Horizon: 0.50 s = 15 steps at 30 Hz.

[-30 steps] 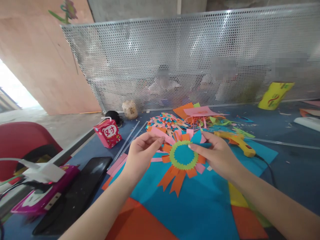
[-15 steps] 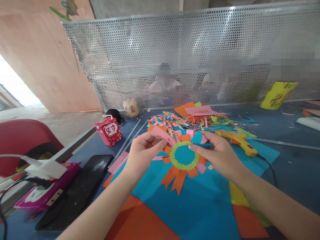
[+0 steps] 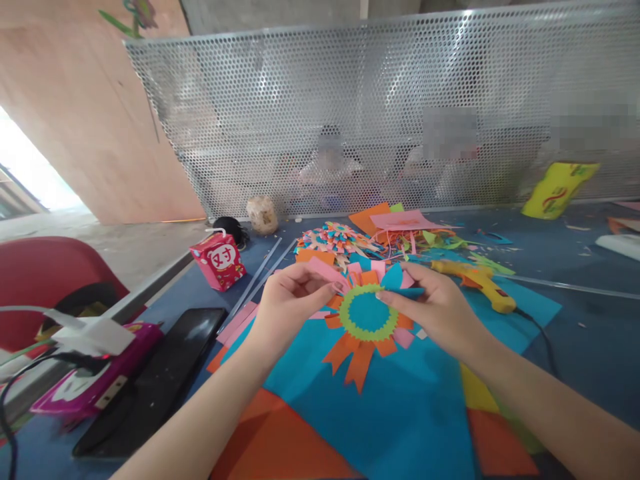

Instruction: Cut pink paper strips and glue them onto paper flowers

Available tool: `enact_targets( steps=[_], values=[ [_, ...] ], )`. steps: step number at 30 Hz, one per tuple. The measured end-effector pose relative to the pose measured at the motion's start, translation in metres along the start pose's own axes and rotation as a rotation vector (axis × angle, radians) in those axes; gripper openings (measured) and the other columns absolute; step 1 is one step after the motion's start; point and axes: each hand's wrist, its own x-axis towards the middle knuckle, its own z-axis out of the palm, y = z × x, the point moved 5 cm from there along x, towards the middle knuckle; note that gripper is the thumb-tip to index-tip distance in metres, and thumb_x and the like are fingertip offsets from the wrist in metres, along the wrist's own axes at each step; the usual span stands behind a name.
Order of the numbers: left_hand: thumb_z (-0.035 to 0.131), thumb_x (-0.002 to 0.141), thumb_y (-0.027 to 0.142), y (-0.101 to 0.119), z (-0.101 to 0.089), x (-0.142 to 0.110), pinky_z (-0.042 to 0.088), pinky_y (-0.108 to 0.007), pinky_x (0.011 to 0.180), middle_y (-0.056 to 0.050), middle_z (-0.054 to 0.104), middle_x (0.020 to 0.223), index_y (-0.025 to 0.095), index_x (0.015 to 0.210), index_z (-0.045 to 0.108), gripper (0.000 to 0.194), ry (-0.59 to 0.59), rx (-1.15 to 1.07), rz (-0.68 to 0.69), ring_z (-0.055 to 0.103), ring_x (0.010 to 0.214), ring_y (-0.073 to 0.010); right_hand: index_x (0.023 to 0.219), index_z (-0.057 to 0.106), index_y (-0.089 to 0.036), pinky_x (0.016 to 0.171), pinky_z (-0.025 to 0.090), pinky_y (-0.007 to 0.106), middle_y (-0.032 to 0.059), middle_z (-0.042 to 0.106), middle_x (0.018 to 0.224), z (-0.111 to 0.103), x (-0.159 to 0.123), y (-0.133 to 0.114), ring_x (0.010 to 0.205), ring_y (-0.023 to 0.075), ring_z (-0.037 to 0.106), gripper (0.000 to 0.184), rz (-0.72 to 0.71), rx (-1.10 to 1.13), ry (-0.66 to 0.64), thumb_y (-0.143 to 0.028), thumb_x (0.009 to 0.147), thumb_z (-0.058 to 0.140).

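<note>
A felt rosette [image 3: 369,313] with a blue centre, a green scalloped ring and orange, pink and blue tabs is held up above blue felt sheets [image 3: 395,407]. My right hand [image 3: 434,299] pinches its right upper edge, thumb on the ring, by the blue petals. Between the thumb and fingers of my left hand [image 3: 295,297] is a pink felt strip [image 3: 326,270], its end at the rosette's upper left edge. Two orange tails [image 3: 357,363] hang from the bottom. Whether the strip is stuck to the rosette I cannot tell.
Behind the hands lie a pile of finished-looking felt flowers [image 3: 337,241] and felt scraps [image 3: 425,237]. A yellow glue gun [image 3: 477,283] rests at right. On the left are a red drink carton [image 3: 219,262], a black phone [image 3: 155,380] and a purple power strip [image 3: 100,383]. A perforated metal screen [image 3: 300,120] stands behind.
My left thumb has shifted slightly right, closer to the rosette, along with the pink strip. The right hand keeps its hold almost unmoved.
</note>
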Motion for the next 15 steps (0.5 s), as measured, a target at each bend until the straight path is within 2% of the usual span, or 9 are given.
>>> enact_targets(
  steps=[7,15],
  values=[
    [0.066,0.063,0.016,0.0028,0.0014,-0.0002,0.052,-0.024,0.063,-0.002,0.068,0.069,0.016,0.069,0.065,0.006,-0.009,-0.01,0.014,0.063,0.066,-0.0134,0.061,0.045,-0.02,0.049,0.038,0.02,-0.0044,0.042,0.058,0.0005,-0.0005,-0.0014,0.053,0.0094,0.042,0.023,-0.016,-0.014,-0.002,-0.034,0.07,0.06],
    [0.066,0.062,0.012,0.0028,0.0007,0.0001,0.053,-0.023,0.06,-0.001,0.068,0.07,0.016,0.069,0.065,0.009,0.006,0.001,0.011,0.064,0.065,-0.0135,0.067,0.049,-0.019,0.051,0.039,0.021,-0.0031,0.045,0.061,0.0001,0.0001,0.0003,0.055,0.0103,0.044,0.02,-0.027,-0.041,-0.001,-0.036,0.071,0.06]
  ],
)
